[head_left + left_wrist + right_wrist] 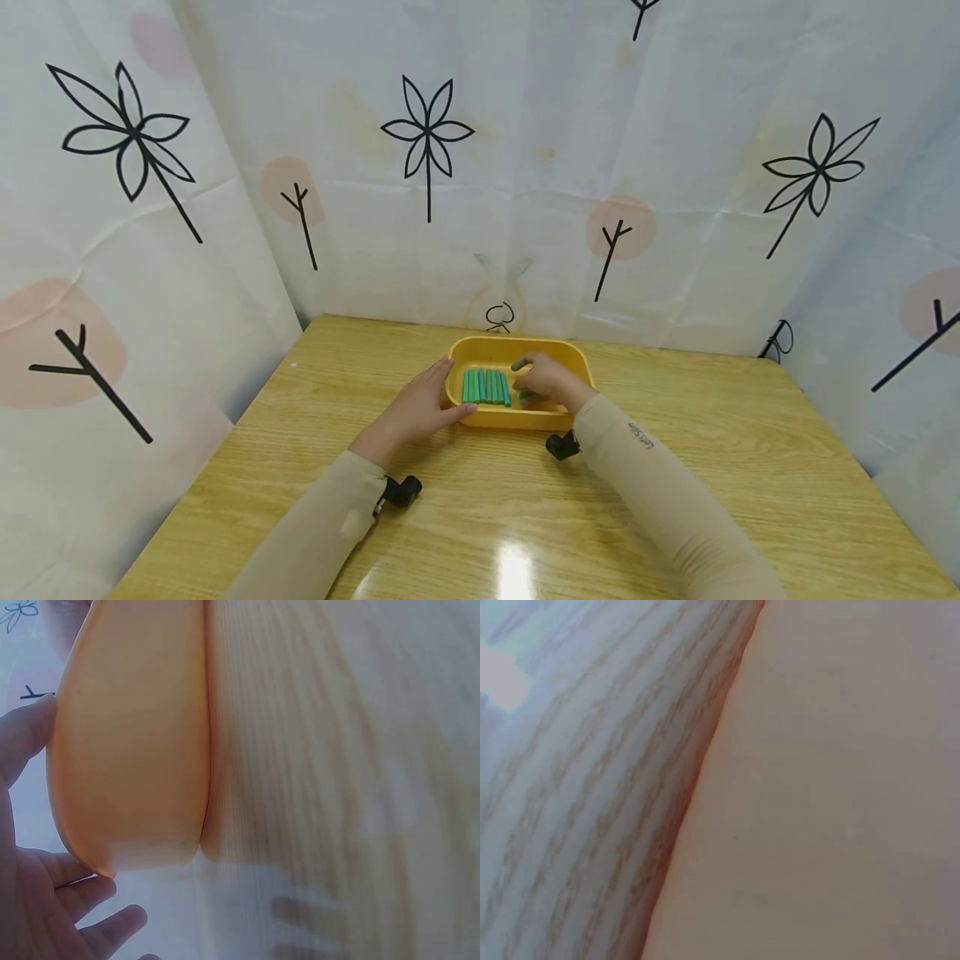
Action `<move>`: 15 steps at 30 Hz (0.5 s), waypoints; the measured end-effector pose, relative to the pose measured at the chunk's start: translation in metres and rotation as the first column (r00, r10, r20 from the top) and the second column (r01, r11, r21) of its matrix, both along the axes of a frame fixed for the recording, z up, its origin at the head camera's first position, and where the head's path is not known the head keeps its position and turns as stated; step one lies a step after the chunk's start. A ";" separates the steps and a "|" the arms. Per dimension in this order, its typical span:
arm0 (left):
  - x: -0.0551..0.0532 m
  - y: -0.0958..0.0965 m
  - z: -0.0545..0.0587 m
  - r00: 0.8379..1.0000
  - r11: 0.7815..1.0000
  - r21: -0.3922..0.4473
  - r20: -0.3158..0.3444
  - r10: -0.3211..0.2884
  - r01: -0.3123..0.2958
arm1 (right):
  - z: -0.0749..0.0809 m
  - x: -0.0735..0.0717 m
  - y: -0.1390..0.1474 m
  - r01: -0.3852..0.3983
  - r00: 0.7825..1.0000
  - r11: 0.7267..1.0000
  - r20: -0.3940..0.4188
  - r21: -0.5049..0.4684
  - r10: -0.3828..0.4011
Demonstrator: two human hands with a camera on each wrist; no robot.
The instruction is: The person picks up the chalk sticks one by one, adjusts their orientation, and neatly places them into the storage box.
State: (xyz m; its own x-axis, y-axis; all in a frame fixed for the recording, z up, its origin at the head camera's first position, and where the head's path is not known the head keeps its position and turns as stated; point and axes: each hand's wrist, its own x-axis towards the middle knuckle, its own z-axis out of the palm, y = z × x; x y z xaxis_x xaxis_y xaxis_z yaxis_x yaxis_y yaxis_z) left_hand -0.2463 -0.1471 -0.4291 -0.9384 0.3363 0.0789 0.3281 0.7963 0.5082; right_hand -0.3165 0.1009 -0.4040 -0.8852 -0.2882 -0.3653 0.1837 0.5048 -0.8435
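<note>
A yellow plastic tub (517, 419) stands towards the back of the table. Inside its left half, several green sticks (486, 387) lie side by side in a row. My left hand (420, 404) holds the tub's left end, thumb along the near rim and fingers at the far side; the left wrist view shows this thumb and the fingers around the tub's corner. Reaching over the near right rim, my right hand (551, 382) has its fingers bent down inside the tub. Some green shows at its fingertips, but I cannot tell whether they grip it.
The pale wooden table (465, 533) carries the tub. White curtains (525, 167) with drawn flowers and trees rise behind and on both sides. Black wrist cameras (402, 492) sit under both sleeves. The tub's outer wall fills much of the right wrist view.
</note>
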 end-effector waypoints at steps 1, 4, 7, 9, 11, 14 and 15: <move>0.000 0.000 0.000 1.000 1.000 0.002 0.002 0.003 -0.003 | 0.001 0.001 0.000 -0.004 1.000 1.000 -0.004 0.002 0.004; 0.001 0.000 0.001 1.000 1.000 0.009 0.005 0.006 -0.006 | 0.003 0.003 0.002 -0.007 1.000 1.000 -0.011 0.002 0.007; 0.001 0.000 0.000 1.000 1.000 0.007 0.005 0.004 -0.004 | 0.006 0.006 0.004 -0.015 1.000 1.000 -0.024 0.004 0.016; 0.001 0.000 0.000 1.000 1.000 0.003 0.006 0.002 -0.002 | 0.009 0.008 0.006 -0.021 0.999 1.000 -0.036 0.006 0.021; 0.001 0.000 0.000 1.000 1.000 0.000 0.003 0.002 -0.002 | 0.011 0.009 0.008 -0.032 0.998 0.999 -0.054 0.013 0.033; 0.002 0.001 0.000 1.000 1.000 0.003 0.001 0.003 -0.003 | 0.015 0.011 0.012 -0.044 0.996 0.999 -0.082 0.023 0.046; 0.002 0.001 0.000 1.000 1.000 0.005 -0.001 0.003 -0.003 | 0.017 0.012 0.013 -0.050 0.994 0.998 -0.091 0.026 0.052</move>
